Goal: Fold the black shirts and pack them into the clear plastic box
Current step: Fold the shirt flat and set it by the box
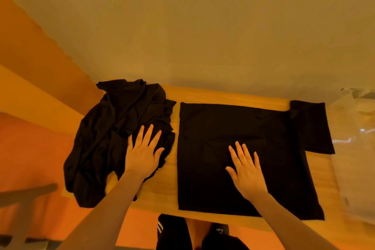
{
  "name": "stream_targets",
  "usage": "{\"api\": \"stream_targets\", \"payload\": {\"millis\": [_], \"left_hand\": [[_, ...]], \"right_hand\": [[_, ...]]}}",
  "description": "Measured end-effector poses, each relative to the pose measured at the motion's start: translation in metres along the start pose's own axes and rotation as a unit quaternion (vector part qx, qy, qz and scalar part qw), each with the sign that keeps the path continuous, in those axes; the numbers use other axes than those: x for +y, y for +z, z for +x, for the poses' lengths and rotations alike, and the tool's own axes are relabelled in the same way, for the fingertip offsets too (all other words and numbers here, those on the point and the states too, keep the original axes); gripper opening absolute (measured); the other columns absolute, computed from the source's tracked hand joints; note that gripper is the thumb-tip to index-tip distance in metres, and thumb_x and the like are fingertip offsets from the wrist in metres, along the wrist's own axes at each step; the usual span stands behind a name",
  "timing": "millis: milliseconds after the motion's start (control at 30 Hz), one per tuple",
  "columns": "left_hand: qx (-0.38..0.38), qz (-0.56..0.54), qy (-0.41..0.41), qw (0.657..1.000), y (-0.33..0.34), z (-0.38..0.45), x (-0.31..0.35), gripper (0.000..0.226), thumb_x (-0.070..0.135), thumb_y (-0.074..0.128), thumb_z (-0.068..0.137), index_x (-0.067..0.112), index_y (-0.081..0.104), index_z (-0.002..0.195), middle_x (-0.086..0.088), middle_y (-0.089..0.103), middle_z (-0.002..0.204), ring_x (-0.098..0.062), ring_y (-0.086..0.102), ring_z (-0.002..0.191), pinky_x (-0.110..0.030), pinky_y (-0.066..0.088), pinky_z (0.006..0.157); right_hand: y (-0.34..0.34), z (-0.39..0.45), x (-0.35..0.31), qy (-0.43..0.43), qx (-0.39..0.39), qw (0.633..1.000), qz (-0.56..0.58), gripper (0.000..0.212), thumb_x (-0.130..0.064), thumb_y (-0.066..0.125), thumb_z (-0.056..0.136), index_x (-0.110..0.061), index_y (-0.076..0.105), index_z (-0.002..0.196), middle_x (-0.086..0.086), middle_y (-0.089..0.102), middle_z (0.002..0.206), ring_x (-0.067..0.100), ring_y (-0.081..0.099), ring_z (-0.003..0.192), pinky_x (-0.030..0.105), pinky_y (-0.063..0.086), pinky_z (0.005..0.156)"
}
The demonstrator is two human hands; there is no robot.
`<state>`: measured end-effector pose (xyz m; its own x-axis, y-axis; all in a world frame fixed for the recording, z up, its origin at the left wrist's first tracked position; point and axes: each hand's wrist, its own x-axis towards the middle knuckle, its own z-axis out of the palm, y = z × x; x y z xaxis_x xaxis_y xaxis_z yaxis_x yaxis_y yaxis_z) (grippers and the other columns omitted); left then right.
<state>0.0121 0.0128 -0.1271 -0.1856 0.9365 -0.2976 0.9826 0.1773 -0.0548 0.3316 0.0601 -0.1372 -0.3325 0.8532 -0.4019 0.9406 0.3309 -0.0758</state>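
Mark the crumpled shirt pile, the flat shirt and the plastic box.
crumpled shirt pile [113,128], head view, middle of the heap.
flat shirt [223,128], head view, bare cloth above the right hand.
plastic box [353,148], head view, its clear wall.

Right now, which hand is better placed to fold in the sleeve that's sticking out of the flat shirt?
Probably the right hand. It lies flat on the spread shirt, nearest the sleeve jutting toward the clear plastic box. The left hand rests on the crumpled pile, farther off.
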Motion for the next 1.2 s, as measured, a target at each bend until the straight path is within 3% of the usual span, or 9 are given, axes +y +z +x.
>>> {"api": "stream_targets", "payload": {"millis": [133, 267, 400, 567, 667, 833, 967, 1100, 1200], "left_hand": [[0.007, -0.002, 0.017, 1.0, 0.005, 0.0, -0.011, 0.067, 0.052, 0.003, 0.095, 0.019, 0.044, 0.137, -0.012, 0.039, 0.145, -0.033, 0.031, 0.135, -0.059, 0.029, 0.102], [0.081, -0.042, 0.018, 0.996, -0.011, -0.002, 0.018, 0.061, 0.048, 0.024, 0.091, 0.015, 0.038, 0.14, -0.016, 0.033, 0.148, -0.032, 0.021, 0.138, -0.056, 0.009, 0.109], [0.114, -0.081, 0.125, 0.982, -0.031, 0.01, 0.085, 0.061, 0.045, 0.029, 0.09, 0.014, 0.033, 0.142, -0.014, 0.029, 0.15, -0.031, 0.021, 0.14, -0.051, 0.011, 0.112], [0.043, -0.062, 0.121, 0.99, -0.022, 0.058, 0.113, 0.063, 0.049, 0.022, 0.096, 0.02, 0.007, 0.149, -0.01, 0.003, 0.157, -0.027, -0.002, 0.144, -0.043, -0.002, 0.112], [0.032, -0.024, 0.127, 0.991, -0.006, 0.069, 0.09, 0.065, 0.056, 0.008, 0.091, 0.024, -0.005, 0.146, -0.006, -0.001, 0.157, -0.024, -0.012, 0.141, -0.042, -0.004, 0.112], [0.018, -0.024, 0.135, 0.99, -0.008, 0.067, 0.074, 0.062, 0.053, 0.01, 0.09, 0.026, -0.008, 0.143, -0.005, -0.003, 0.157, -0.022, -0.016, 0.139, -0.04, -0.006, 0.112], [0.067, -0.128, 0.102, 0.984, -0.023, 0.082, 0.084, 0.067, 0.053, 0.01, 0.091, 0.019, 0.012, 0.148, -0.005, 0.006, 0.156, -0.021, -0.006, 0.143, -0.039, -0.004, 0.114], [0.1, -0.167, 0.045, 0.98, -0.037, 0.129, 0.081, 0.054, 0.037, 0.044, 0.096, 0.006, 0.038, 0.14, -0.014, 0.038, 0.145, -0.03, 0.028, 0.137, -0.045, 0.017, 0.114], [0.086, -0.161, 0.0, 0.983, -0.049, 0.154, 0.069, 0.04, 0.038, 0.053, 0.091, 0.011, 0.057, 0.12, -0.009, 0.053, 0.124, -0.03, 0.04, 0.12, -0.042, 0.029, 0.098]], "right_hand": [[0.001, 0.003, -0.006, 0.009, 0.013, 1.0, 0.017, 0.063, -0.056, -0.002, 0.095, -0.021, 0.016, 0.144, 0.006, 0.027, 0.151, 0.024, 0.023, 0.138, 0.048, 0.024, 0.106], [-0.01, 0.01, -0.001, -0.018, 0.065, 0.995, 0.08, 0.077, -0.068, -0.016, 0.082, -0.025, -0.001, 0.145, -0.006, -0.007, 0.152, 0.016, -0.008, 0.142, 0.038, -0.004, 0.113], [-0.029, 0.004, 0.051, 0.086, 0.112, 0.986, 0.088, 0.066, -0.055, 0.015, 0.093, -0.017, 0.01, 0.147, 0.001, 0.003, 0.155, 0.014, -0.006, 0.141, 0.038, 0.001, 0.115], [-0.039, 0.022, 0.093, 0.021, 0.075, 0.997, 0.006, 0.078, -0.064, -0.015, 0.084, -0.018, 0.005, 0.144, 0.0, 0.004, 0.154, 0.016, -0.001, 0.141, 0.036, 0.004, 0.114], [-0.048, 0.054, 0.1, -0.017, 0.064, 0.997, -0.028, 0.069, -0.058, -0.001, 0.09, -0.018, 0.007, 0.146, 0.003, 0.009, 0.156, 0.017, -0.001, 0.142, 0.037, 0.004, 0.113], [-0.072, 0.093, 0.119, 0.064, 0.094, 0.989, 0.09, 0.056, -0.032, 0.038, 0.099, -0.011, 0.021, 0.147, 0.009, 0.018, 0.155, 0.026, 0.016, 0.143, 0.039, 0.015, 0.116], [-0.092, 0.108, 0.138, 0.074, 0.166, 0.98, 0.083, 0.045, -0.025, 0.055, 0.092, -0.007, 0.05, 0.132, 0.014, 0.054, 0.131, 0.031, 0.044, 0.126, 0.044, 0.031, 0.104], [-0.101, 0.123, 0.153, 0.107, 0.121, 0.985, 0.062, 0.03, -0.022, 0.061, 0.088, -0.007, 0.063, 0.114, 0.012, 0.061, 0.113, 0.031, 0.048, 0.113, 0.041, 0.031, 0.094], [-0.111, 0.132, 0.157, 0.108, 0.104, 0.981, 0.122, 0.018, -0.02, 0.064, 0.086, -0.004, 0.066, 0.093, 0.011, 0.062, 0.09, 0.033, 0.054, 0.097, 0.041, 0.035, 0.088]]}}
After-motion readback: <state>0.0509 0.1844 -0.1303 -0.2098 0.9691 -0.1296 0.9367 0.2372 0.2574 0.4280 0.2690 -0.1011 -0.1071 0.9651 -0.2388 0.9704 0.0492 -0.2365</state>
